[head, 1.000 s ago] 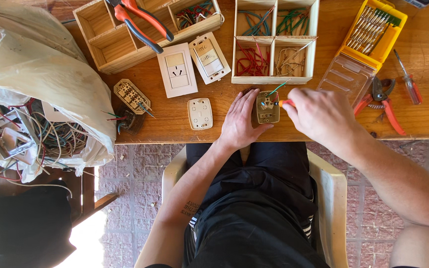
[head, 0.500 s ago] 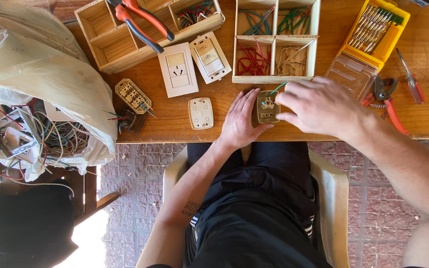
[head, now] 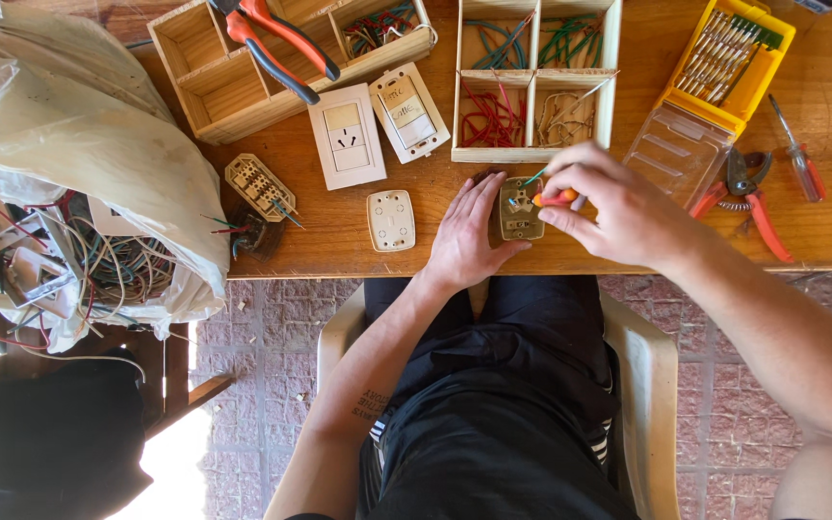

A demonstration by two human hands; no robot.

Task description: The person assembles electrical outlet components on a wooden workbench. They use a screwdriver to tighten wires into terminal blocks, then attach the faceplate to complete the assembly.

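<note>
Screwdriver [head: 555, 197] with an orange handle sits pinched in the right hand [head: 618, 212], tip on the small brown socket part [head: 520, 208] near the tabletop's [head: 820, 241] front edge. The left hand [head: 469, 236] lies flat, steadying it. Probably turning a screw; the tip must stay seated.

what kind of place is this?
Probably a home or hobby electrical workbench, not a factory: a wooden table with wooden trays of sorted wire offcuts, a yellow case of screwdriver bits, and loose wall-socket plates.
</note>
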